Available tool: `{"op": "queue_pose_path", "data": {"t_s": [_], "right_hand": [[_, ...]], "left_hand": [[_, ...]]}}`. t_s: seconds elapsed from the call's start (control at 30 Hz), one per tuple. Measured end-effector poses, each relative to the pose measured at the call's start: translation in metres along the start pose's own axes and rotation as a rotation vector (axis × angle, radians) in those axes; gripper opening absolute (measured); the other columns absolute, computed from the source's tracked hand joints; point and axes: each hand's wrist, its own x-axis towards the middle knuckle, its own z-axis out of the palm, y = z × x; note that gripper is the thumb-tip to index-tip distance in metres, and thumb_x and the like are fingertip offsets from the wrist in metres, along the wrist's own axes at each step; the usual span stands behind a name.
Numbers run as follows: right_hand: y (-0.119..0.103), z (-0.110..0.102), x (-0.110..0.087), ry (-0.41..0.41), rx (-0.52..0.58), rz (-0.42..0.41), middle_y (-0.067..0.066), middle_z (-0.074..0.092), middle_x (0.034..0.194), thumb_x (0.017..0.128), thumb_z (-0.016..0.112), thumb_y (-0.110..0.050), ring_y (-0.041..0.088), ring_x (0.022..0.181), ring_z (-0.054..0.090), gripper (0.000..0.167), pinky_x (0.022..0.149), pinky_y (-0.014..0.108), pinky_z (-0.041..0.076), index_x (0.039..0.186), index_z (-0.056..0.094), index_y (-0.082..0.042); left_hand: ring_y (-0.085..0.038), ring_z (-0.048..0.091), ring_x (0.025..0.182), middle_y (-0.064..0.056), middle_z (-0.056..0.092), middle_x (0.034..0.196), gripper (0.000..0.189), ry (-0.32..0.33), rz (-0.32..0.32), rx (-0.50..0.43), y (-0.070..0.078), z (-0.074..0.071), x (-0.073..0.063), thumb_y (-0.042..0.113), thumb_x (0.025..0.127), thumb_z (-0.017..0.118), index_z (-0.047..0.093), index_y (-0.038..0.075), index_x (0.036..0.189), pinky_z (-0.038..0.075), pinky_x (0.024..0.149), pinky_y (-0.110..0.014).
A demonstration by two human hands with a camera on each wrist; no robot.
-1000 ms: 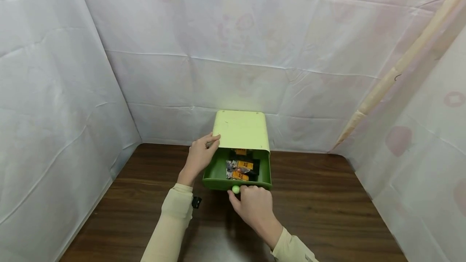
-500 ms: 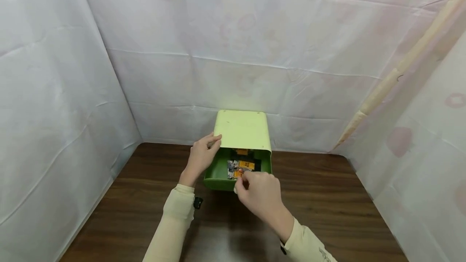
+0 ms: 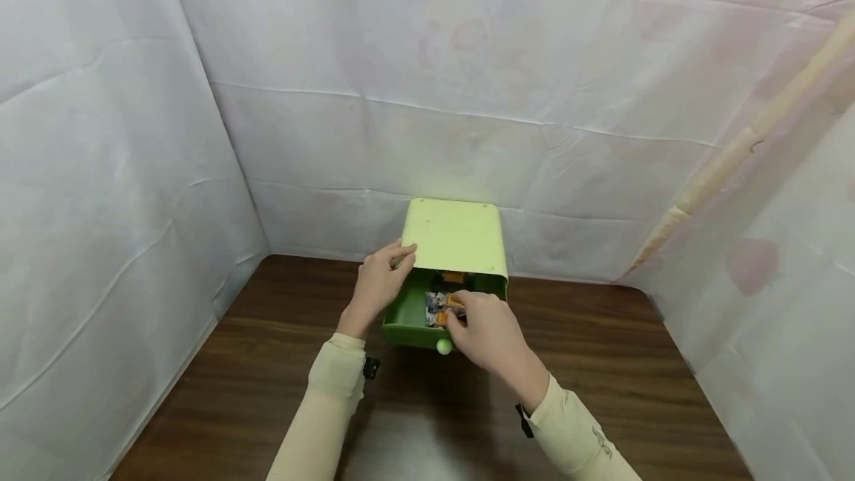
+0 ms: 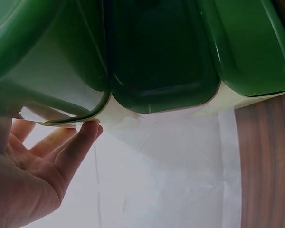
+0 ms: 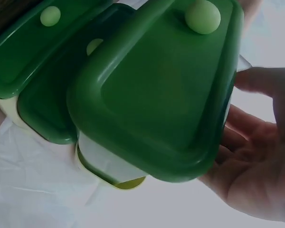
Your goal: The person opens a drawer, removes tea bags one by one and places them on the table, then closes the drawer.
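A person's right hand reaches into the open top drawer of a small green cabinet, its thumb and forefinger at the orange-labelled packets lying inside; whether they pinch one cannot be told. The left hand rests its fairly straight fingers against the cabinet's upper left edge, not wrapped round it. The packets look light and thin, so a gentle fingertip pinch on a single edge should serve best, with any lift clearing the front wall above the pale knob. Steady left-hand contact would likely keep the cabinet from shifting. It stands at the back of a dark wood-grain table, near pale, creased cloth walls; a tan pole slants down at right.
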Motion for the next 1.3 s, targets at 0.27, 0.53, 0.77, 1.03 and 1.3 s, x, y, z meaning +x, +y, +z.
{"op": "queue_pose_path", "data": {"t_s": [0.27,0.53,0.77,1.03,1.3], "right_hand": [[0.008,0.002,0.015,-0.27,0.013,0.089,0.015,0.064,0.117,0.097,0.06,-0.03,0.025,0.093,0.065,0.047,0.078,0.043,0.051,0.133,0.058,-0.001],[0.021,0.006,0.037,-0.475,-0.052,0.145,0.022,0.03,0.152,0.098,0.055,-0.044,0.048,0.136,0.029,0.069,0.105,0.058,0.027,0.152,0.033,-0.007],[0.032,0.016,0.051,-0.48,-0.075,0.146,0.017,0.034,0.152,0.099,0.053,-0.047,0.041,0.131,0.04,0.07,0.1,0.057,0.035,0.155,0.028,-0.013],[0.041,0.026,0.061,-0.449,0.032,0.164,0.015,0.061,0.12,0.098,0.057,-0.039,0.018,0.052,0.053,0.073,0.06,0.038,0.042,0.157,0.019,-0.017],[0.043,0.03,0.066,-0.399,0.042,0.148,0.011,0.061,0.1,0.097,0.062,-0.03,0.019,0.057,0.055,0.073,0.067,0.039,0.044,0.156,0.022,-0.016]], "left_hand": [[-0.024,0.065,0.104,-0.004,0.043,0.148,0.035,0.001,-0.011,0.011,-0.002,0.001,0.0,0.042,0.1,0.053,0.064,0.028,0.13,0.048,0.06,-0.043],[-0.024,0.064,0.106,0.0,0.043,0.148,0.035,0.01,-0.021,0.025,0.0,0.001,0.0,0.044,0.1,0.053,0.064,0.029,0.13,0.046,0.059,-0.041],[-0.021,0.065,0.102,0.0,0.043,0.148,0.035,0.005,-0.021,0.03,-0.001,0.002,0.001,0.044,0.1,0.053,0.064,0.029,0.13,0.048,0.063,-0.041],[-0.024,0.063,0.108,-0.001,0.042,0.148,0.034,-0.013,-0.034,0.011,0.0,0.003,0.001,0.042,0.1,0.054,0.065,0.03,0.129,0.049,0.06,-0.037],[-0.025,0.062,0.111,-0.001,0.043,0.148,0.034,-0.016,-0.046,0.005,0.002,0.0,0.002,0.042,0.1,0.054,0.065,0.029,0.129,0.051,0.078,-0.045]]}}
